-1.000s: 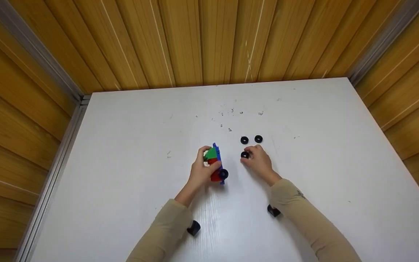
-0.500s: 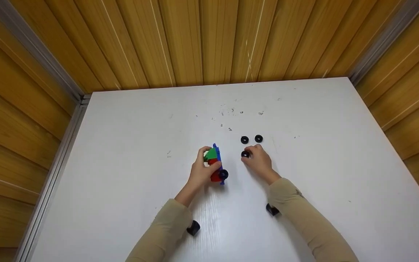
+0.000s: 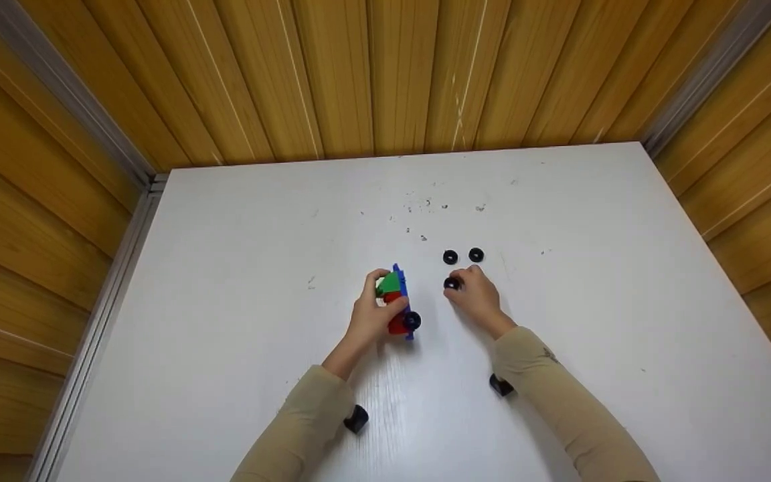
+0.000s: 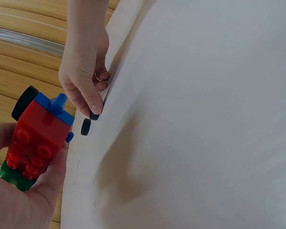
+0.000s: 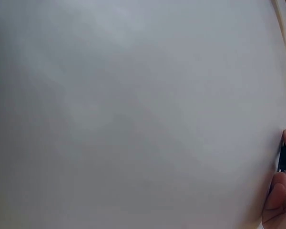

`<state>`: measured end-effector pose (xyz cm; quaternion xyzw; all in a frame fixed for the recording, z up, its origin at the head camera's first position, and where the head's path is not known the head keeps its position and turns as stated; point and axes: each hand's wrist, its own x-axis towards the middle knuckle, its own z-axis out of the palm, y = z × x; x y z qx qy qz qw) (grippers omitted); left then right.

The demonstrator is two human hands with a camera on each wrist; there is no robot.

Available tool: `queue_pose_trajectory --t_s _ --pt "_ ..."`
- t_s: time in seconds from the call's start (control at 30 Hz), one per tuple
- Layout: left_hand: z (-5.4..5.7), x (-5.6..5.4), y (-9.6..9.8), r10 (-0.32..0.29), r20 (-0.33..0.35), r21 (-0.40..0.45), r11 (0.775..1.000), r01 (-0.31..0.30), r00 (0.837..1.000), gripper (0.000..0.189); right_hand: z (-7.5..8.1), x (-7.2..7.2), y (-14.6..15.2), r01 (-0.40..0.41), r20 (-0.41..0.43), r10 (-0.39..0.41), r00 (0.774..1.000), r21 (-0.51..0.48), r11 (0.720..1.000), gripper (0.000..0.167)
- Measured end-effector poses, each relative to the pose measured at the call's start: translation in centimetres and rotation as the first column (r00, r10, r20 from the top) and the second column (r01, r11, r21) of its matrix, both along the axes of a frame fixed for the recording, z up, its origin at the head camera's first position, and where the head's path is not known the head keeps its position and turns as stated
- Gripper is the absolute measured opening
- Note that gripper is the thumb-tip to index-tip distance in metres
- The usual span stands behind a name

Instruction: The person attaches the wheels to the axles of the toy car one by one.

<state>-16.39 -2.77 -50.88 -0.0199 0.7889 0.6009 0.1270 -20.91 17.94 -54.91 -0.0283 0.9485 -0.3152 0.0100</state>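
Got a toy vehicle (image 3: 393,295) gripped left, a held wheel (image 3: 450,283) pinched right

Starting far left with a metal rail (image 3: 94,335) at 9 o'clock of a white table (image 3: 225,268). Wood-look panels (image 3: 399,80) up at 12, too.

Next, got a tan sleeve (image 3: 305,422) with a black lump (image 3: 357,420) just beside the cuff, at 6 o'clock from the left hand (image 3: 371,314). Seeing that hand clamped on the toy vehicle, thumb and fingers on opposite sides, at about 2 o'clock from the palm. Looks tipped on its side, tbh: green up at 12, red in the middle (studded in the left wrist view), blue base along 3, plus a mounted wheel (image 3: 411,320) down at 5.

Next over, between 2 and 3 o'clock from the toy vehicle, got the held wheel, clamped between thumb and fingers of the right hand (image 3: 479,300). Can't tell whether lifted or touching the table. Also spotted a first loose wheel (image 3: 450,262) at 12 from the held wheel, and a second loose wheel (image 3: 476,260) near the first, at 3.

Ending with another black lump (image 3: 501,385) between 5 and 6 o'clock from the right hand, right against a second tan sleeve (image 3: 579,408).
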Motion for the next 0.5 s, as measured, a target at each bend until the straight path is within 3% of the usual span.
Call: queue_pose_trajectory --t_s 0.5 --pt "-0.23 -0.14 -0.11 0.014 -0.025 -0.01 1.0 -0.014 1.0 0.055 -0.32 -0.02 0.23 0.006 -0.026 -0.007 1.0 -0.03 1.0 0.035"
